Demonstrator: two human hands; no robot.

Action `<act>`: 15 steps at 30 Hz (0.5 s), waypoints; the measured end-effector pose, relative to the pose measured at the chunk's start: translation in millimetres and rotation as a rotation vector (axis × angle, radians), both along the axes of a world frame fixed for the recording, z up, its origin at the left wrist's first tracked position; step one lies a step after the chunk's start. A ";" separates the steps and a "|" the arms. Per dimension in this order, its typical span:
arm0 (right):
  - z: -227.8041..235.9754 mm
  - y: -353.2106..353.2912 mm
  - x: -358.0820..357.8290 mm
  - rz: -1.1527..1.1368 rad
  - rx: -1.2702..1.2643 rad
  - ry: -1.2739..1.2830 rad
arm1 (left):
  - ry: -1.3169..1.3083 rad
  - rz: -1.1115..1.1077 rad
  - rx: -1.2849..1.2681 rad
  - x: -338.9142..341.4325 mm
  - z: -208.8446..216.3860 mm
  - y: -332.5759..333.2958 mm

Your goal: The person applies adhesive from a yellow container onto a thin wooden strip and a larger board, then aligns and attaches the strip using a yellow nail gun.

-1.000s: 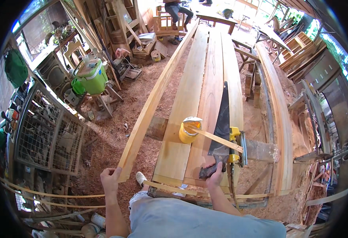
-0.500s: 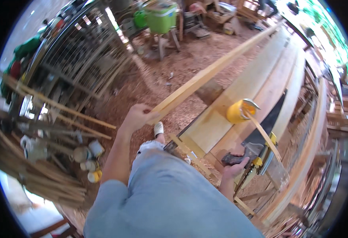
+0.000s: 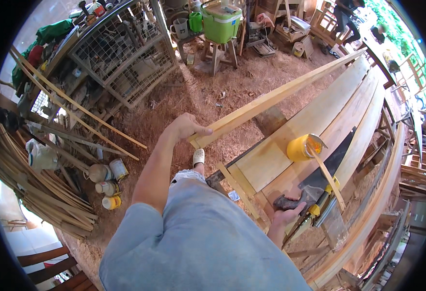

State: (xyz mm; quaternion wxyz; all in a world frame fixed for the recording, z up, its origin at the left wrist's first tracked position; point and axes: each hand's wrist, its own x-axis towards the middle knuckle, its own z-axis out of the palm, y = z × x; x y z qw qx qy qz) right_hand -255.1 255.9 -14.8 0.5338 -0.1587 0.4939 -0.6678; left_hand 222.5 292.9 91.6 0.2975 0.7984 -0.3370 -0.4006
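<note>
My left hand (image 3: 187, 127) is closed on the near end of a long pale wooden board (image 3: 271, 99), which stretches away to the far right. Low on the right, my right hand (image 3: 288, 216) grips the dark handle of a handsaw (image 3: 334, 157); its dark blade points away over wide planks (image 3: 319, 126). Part of the grip is hidden by the handle. Left of the blade stands a yellow can (image 3: 297, 149) of orange-yellow stuff, with a flat wooden stick (image 3: 330, 180) near its mouth. Beside my right hand lie yellow-and-black bar clamps (image 3: 314, 209).
Wood shavings cover the floor (image 3: 174, 104). A wire-mesh rack (image 3: 125, 58), thin strips (image 3: 77, 109) and small paint cans (image 3: 110, 188) stand to the left. A green cooler box (image 3: 221, 29) sits on a stool at the back. A person (image 3: 346, 19) is far right; a long beam (image 3: 368, 213) runs along the right.
The view has shifted, so the bench and far objects sit lower and further right, and the picture is sharper. My left hand still holds the board, my right hand the handsaw.
</note>
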 end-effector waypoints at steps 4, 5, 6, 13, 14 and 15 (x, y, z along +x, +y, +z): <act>-6.7 0.6 -4.1 0.005 -0.011 -0.038 | 0.085 0.050 0.018 -0.8 -1.9 -2.3; -6.5 0.8 -4.5 0.032 -0.042 0.000 | 0.085 0.050 0.016 -0.3 -2.1 -3.2; -6.8 0.1 -4.0 0.033 -0.043 0.001 | 0.098 0.074 0.014 0.2 -2.7 -3.7; -2.4 0.7 0.8 0.018 -0.028 -0.047 | 0.162 0.105 0.058 4.4 -2.8 -9.0; -3.5 0.9 0.0 0.024 -0.020 -0.055 | 0.160 0.099 0.059 2.6 1.4 -9.8; -4.4 1.0 -1.1 0.018 -0.020 -0.058 | 0.172 0.099 0.072 1.2 6.7 -10.3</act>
